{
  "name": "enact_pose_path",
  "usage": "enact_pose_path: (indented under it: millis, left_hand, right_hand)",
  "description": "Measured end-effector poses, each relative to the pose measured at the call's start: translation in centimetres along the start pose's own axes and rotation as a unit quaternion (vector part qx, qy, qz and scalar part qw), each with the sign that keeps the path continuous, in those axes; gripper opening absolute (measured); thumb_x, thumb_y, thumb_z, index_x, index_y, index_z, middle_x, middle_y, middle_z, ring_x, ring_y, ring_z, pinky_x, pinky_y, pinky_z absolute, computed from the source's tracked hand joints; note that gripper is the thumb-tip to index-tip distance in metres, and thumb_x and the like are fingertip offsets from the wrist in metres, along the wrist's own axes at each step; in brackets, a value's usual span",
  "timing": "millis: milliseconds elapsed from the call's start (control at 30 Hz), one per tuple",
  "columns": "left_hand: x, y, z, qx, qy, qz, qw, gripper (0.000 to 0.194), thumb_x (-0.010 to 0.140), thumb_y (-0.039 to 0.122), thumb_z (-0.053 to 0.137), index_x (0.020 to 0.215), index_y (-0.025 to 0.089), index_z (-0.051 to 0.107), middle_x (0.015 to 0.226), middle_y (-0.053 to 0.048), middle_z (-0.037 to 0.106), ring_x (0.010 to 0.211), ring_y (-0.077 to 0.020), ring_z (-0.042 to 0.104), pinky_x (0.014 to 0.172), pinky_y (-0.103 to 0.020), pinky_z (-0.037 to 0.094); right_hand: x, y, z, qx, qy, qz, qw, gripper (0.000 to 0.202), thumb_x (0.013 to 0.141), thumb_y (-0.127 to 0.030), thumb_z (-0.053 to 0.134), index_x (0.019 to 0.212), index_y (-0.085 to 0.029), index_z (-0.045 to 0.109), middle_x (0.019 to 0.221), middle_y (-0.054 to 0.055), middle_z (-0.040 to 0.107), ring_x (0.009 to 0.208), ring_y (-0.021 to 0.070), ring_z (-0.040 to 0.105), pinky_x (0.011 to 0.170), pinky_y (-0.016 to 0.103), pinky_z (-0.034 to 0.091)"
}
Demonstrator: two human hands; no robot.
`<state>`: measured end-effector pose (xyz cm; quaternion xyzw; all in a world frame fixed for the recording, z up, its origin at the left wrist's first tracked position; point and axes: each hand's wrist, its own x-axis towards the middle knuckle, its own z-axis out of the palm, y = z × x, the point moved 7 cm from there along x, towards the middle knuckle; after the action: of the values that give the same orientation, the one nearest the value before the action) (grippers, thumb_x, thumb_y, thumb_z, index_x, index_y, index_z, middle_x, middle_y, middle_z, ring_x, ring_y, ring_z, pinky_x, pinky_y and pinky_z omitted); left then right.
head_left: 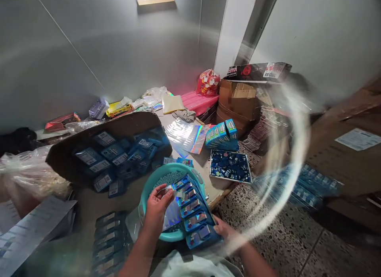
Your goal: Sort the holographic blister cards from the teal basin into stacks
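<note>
I see the left hand (156, 207) at six o'clock in the view, its fingertips pinched on a holographic foil sheet (172, 213) that lies over the teal basin (149, 185). The right hand (224, 230) sits at about five o'clock, closed under the near end of a fanned stack of blue blister cards (193, 211), which runs from the hand up toward twelve o'clock across the basin. Small pale pieces fill the basin bottom; I cannot tell what they are.

The basin rests at the near edge of the desk (205, 166). At two o'clock from it lies a tray of blue round caps (229, 166), with a pile of blue cartons (222, 136) just beyond it. At ten o'clock an open cardboard box (119, 126) holds more blue cards. A larger foil sheet (184, 136) lies flat at twelve o'clock. Brown cartons (238, 100) stand farther back.
</note>
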<state>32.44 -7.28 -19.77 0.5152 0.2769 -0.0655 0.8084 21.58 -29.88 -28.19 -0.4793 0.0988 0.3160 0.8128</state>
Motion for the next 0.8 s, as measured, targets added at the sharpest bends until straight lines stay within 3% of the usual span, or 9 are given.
enact_pose_path:
  millis: [67, 133, 200, 300, 433, 533, 633, 700, 800]
  left_hand:
    - [0.3, -0.1, 0.2, -0.007, 0.013, 0.006, 1.0, 0.06, 0.054, 0.032, 0.095, 0.103, 0.018, 0.063, 0.085, -0.001, 0.072, 0.08, -0.0127, 0.071, 0.075, -0.026, 0.06]
    - [0.6, -0.2, 0.2, -0.02, 0.035, 0.012, 0.999, 0.049, 0.062, 0.027, 0.091, 0.102, 0.019, 0.063, 0.087, 0.0, 0.07, 0.081, -0.0111, 0.07, 0.077, -0.024, 0.06]
    - [0.8, -0.5, -0.1, -0.036, 0.059, 0.016, 0.997, 0.039, 0.069, 0.021, 0.086, 0.1, 0.02, 0.062, 0.087, 0.001, 0.068, 0.081, -0.0098, 0.07, 0.079, -0.024, 0.059]
    - [0.7, -0.8, -0.6, -0.062, 0.084, 0.02, 0.994, 0.031, 0.074, 0.016, 0.081, 0.098, 0.021, 0.061, 0.088, 0.001, 0.066, 0.08, -0.0085, 0.069, 0.08, -0.023, 0.059]
    - [0.2, -1.0, -0.6, -0.09, 0.092, 0.024, 0.991, 0.033, 0.074, 0.016, 0.081, 0.098, 0.022, 0.059, 0.084, 0.002, 0.067, 0.077, -0.0098, 0.07, 0.081, -0.027, 0.06]
    - [0.1, -0.9, -0.3, -0.103, 0.092, 0.027, 0.99, 0.033, 0.074, 0.017, 0.081, 0.098, 0.021, 0.058, 0.079, 0.003, 0.068, 0.073, -0.0106, 0.07, 0.08, -0.028, 0.06]
    - [0.2, -0.5, 0.6, -0.106, 0.077, 0.033, 0.991, 0.035, 0.073, 0.017, 0.082, 0.098, 0.021, 0.057, 0.078, 0.002, 0.069, 0.072, -0.0114, 0.071, 0.078, -0.029, 0.06]
    - [0.3, -0.1, 1.4, -0.105, 0.065, 0.039, 0.992, 0.037, 0.072, 0.018, 0.082, 0.099, 0.021, 0.057, 0.079, 0.002, 0.07, 0.073, -0.0117, 0.072, 0.079, -0.029, 0.059]
    - [0.5, 0.2, 2.5, -0.1, 0.053, 0.041, 0.993, 0.041, 0.07, 0.021, 0.084, 0.1, 0.021, 0.055, 0.079, 0.002, 0.071, 0.074, -0.0132, 0.073, 0.083, -0.032, 0.06]
  right_hand:
    - [0.5, -0.1, 0.8, 0.036, -0.041, -0.009, 0.998, 0.085, 0.051, -0.067, 0.087, 0.121, -0.026, 0.062, 0.106, 0.01, 0.074, 0.101, 0.0347, 0.07, 0.1, 0.053, 0.05]
    - [1.0, 0.4, 0.5, 0.028, -0.021, -0.005, 0.999, 0.088, 0.049, -0.058, 0.093, 0.121, -0.025, 0.056, 0.104, 0.009, 0.074, 0.096, 0.0301, 0.071, 0.095, 0.048, 0.053]
    - [1.1, 1.3, -0.6, -0.019, 0.038, 0.01, 0.999, 0.086, 0.048, -0.059, 0.093, 0.115, -0.026, 0.05, 0.088, 0.003, 0.072, 0.075, 0.0232, 0.07, 0.072, 0.038, 0.059]
    - [0.6, 2.4, -2.1, -0.093, 0.112, 0.02, 0.989, 0.08, 0.047, -0.069, 0.088, 0.097, -0.029, 0.039, 0.065, -0.009, 0.058, 0.048, 0.0127, 0.053, 0.04, 0.022, 0.042]
    - [-0.5, 1.7, -2.6, -0.174, 0.135, 0.004, 0.976, 0.075, 0.052, -0.075, 0.081, 0.081, -0.029, 0.03, 0.062, -0.01, 0.053, 0.044, 0.012, 0.048, 0.037, 0.022, 0.034]
    - [-1.2, -2.3, -2.9, -0.271, 0.18, -0.051, 0.944, 0.059, 0.061, -0.064, 0.08, 0.083, -0.027, 0.039, 0.078, -0.002, 0.06, 0.064, 0.0187, 0.058, 0.055, 0.032, 0.047]
    - [-1.0, -9.2, -2.5, -0.378, 0.245, -0.146, 0.881, 0.034, 0.077, -0.049, 0.07, 0.094, -0.025, 0.052, 0.099, 0.007, 0.058, 0.091, 0.0264, 0.056, 0.084, 0.044, 0.046]
    - [0.3, -13.6, -1.1, -0.41, 0.23, -0.186, 0.863, 0.029, 0.083, -0.046, 0.066, 0.099, -0.023, 0.056, 0.104, 0.008, 0.058, 0.093, 0.0265, 0.054, 0.086, 0.044, 0.044]
    - [3.3, -18.0, 2.6, -0.423, 0.146, -0.218, 0.867, 0.035, 0.085, -0.046, 0.067, 0.113, -0.025, 0.06, 0.112, 0.006, 0.06, 0.09, 0.0227, 0.058, 0.076, 0.037, 0.046]
